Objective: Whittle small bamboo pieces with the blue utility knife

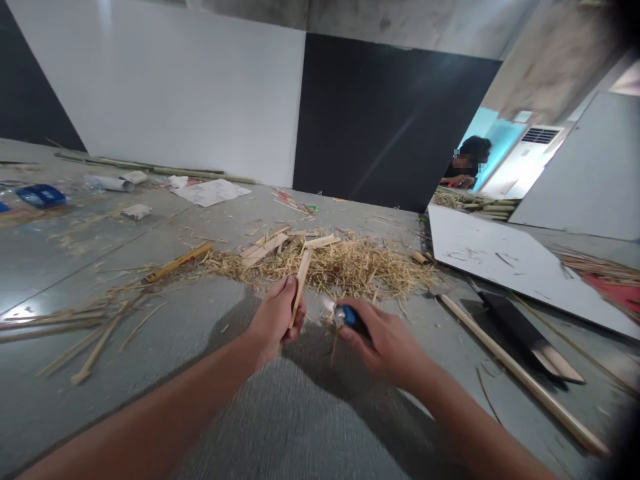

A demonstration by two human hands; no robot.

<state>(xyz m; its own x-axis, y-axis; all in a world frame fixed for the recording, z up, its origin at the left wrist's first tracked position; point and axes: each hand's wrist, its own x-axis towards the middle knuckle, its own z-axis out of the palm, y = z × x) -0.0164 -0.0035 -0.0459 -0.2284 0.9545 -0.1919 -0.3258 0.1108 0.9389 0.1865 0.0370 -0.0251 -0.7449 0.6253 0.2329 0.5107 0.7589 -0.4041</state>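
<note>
My left hand (281, 310) is closed around a flat bamboo strip (302, 270), which points up and away from me. In my right hand (384, 340) is a blue and black utility knife (353, 319). Its pale blade, blurred, points left toward the strip, with a gap between them. A thin curl hangs beside the knife. Beyond both hands lies a heap of straw-coloured shavings (370, 267). Several flat bamboo pieces (265, 250) rest on the heap's left side, and another piece (323, 241) lies near the far tip of the held strip.
A yellow bamboo tube (179, 262) and loose sticks (105, 340) lie at left. At right are a long wooden-handled tool (520, 373), a dark flat blade-shaped object (525, 330) and a white board (520, 267). A person (465, 163) sits behind the black panel (380, 120).
</note>
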